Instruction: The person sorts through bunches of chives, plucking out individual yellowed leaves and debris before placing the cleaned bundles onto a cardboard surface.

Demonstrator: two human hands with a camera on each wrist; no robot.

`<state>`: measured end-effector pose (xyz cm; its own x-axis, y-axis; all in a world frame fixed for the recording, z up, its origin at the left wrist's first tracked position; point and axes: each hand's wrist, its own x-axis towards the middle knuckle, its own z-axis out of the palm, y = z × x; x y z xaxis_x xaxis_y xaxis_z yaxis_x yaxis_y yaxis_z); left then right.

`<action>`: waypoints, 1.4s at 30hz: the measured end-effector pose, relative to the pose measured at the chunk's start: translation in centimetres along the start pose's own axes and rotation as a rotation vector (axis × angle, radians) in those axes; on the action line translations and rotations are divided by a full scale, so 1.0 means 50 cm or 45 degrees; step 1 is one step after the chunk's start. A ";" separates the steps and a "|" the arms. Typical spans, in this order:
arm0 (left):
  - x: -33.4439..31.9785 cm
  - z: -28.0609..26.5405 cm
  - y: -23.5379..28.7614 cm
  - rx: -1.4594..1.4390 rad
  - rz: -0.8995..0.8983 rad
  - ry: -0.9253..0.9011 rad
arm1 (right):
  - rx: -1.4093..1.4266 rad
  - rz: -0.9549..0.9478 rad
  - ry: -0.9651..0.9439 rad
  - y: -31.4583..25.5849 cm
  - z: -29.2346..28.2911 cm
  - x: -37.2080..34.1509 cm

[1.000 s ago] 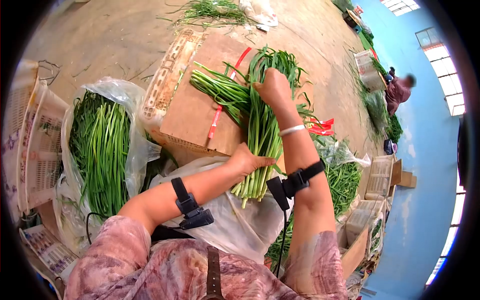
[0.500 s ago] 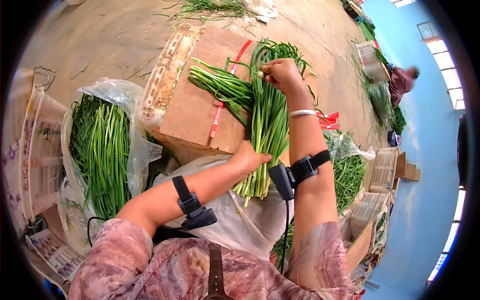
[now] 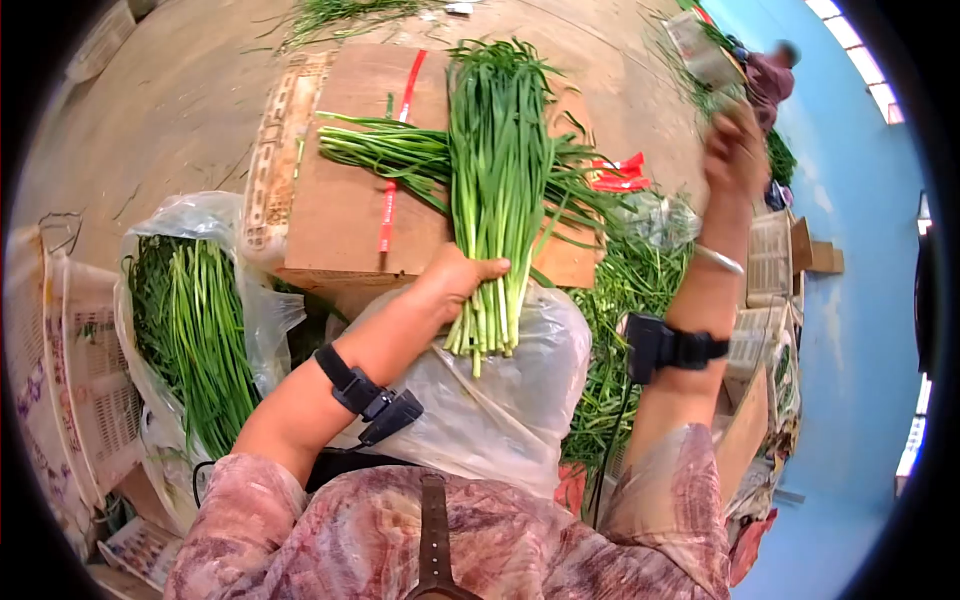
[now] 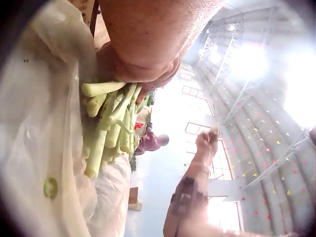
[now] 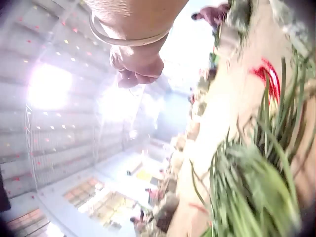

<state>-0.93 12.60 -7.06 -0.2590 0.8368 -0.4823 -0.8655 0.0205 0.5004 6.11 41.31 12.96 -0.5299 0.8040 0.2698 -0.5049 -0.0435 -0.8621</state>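
A bunch of garlic chives point(image 3: 497, 150) lies upright across a brown board point(image 3: 340, 222), leaves away from me. My left hand point(image 3: 452, 280) grips it near the pale stem ends, thumb across the top. Those cut ends point(image 4: 112, 128) stick out under the hand in the left wrist view. Beneath the bunch, a second one point(image 3: 385, 150) lies crosswise over a red strip point(image 3: 388, 215). Raised out to the right, away from the board, is my right hand point(image 3: 735, 152), blurred, with its fingers curled; nothing shows in them in the right wrist view.
The board sits on a plastic crate point(image 3: 268, 190). At left, an open plastic bag point(image 3: 265, 320) holds more chives beside stacked crates point(image 3: 85, 360). Loose chives point(image 3: 600, 370) heap at right, near red strips point(image 3: 622, 175). Clear plastic sheeting point(image 3: 480, 430) is nearest me. Another person point(image 3: 768, 88) is far right.
My right hand has left the leaf tops, where its fingers worked among the leaves, and swung out right. The left hand keeps its grip low on the bunch. The head view has shifted.
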 end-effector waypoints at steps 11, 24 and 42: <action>0.006 -0.043 0.016 -0.124 -0.329 -0.277 | -0.940 1.020 -0.157 0.087 -0.070 -0.364; -0.014 -0.046 0.033 -0.350 -0.265 -0.550 | -0.829 0.750 -0.135 0.248 0.061 -0.379; -0.019 -0.036 0.011 -0.649 -0.246 -0.609 | -1.305 0.283 -0.162 0.279 0.089 -0.334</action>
<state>-1.94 10.82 -7.60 0.0340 0.9941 -0.1029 -0.9994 0.0326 -0.0154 4.90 24.63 -1.69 -0.6373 0.7688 0.0534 0.3975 0.3873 -0.8319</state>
